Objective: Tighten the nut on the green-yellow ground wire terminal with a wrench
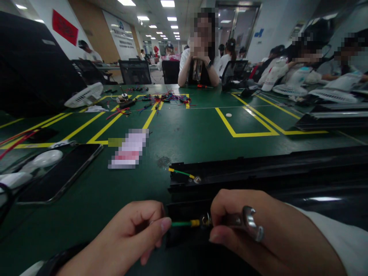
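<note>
Within the right hand (271, 230), a wrench (249, 225), its middle partly hidden.

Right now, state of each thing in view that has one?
left hand, pinching near green wire
right hand, gripping wrench
wrench, held, open end exposed
near green wire, straight
far green wire, one end at bolt, other appears loose
phone, flat, screen dark
wire heap, tangled
</note>
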### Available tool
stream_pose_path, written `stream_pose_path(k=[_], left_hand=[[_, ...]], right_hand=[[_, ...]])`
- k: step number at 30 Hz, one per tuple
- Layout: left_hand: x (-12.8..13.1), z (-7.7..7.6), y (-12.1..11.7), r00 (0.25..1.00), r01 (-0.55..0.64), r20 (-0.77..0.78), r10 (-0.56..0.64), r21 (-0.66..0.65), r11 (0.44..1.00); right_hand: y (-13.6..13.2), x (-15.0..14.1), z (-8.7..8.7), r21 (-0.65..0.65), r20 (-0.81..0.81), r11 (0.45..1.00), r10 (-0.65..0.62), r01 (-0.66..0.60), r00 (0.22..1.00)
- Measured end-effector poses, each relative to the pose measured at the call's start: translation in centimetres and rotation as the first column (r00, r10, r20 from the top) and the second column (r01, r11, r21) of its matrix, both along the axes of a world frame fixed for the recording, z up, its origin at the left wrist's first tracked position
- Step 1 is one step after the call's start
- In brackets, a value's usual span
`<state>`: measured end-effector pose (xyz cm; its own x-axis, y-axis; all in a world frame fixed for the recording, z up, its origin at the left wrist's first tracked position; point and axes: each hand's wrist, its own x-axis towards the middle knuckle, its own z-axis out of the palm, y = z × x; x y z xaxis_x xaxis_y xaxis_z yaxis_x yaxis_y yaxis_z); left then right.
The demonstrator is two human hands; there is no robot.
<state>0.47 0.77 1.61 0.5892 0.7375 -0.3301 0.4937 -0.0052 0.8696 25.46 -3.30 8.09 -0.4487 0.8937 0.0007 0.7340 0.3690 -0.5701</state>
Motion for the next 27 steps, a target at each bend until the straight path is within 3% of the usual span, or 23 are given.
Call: stream_pose_path(k=[9,13,19,27], left_hand=[[-0.3,0.0,-0.1,1.0,0.004,0.001,-0.004,-0.006,1.0],[-0.3,0.1,0.0,1.0,-0.003,0.008,0.003,-0.003,1.0],[-0.1,0.3,0.0,1.0,-0.008,0.017,0.008,-0.015,1.0],[-0.1,0.4,0.0,1.0,0.001,0.006,-0.001,0.003,1.0]], right_hand=[[0.8,-0.7,0.5,-0.048,0.086,0.994,0.105,-0.101,0.991],[1.6,-0.4,1.1,-0.089,0.046,0.966,0.249,-0.245,0.967],[2.8,0.6,1.2,-0.174,-0.021,0.932,0.319,-0.317,0.948],[0.8,1.3,0.1,-0.042,-0.134,0.999,0.0,-0.006,0.991]])
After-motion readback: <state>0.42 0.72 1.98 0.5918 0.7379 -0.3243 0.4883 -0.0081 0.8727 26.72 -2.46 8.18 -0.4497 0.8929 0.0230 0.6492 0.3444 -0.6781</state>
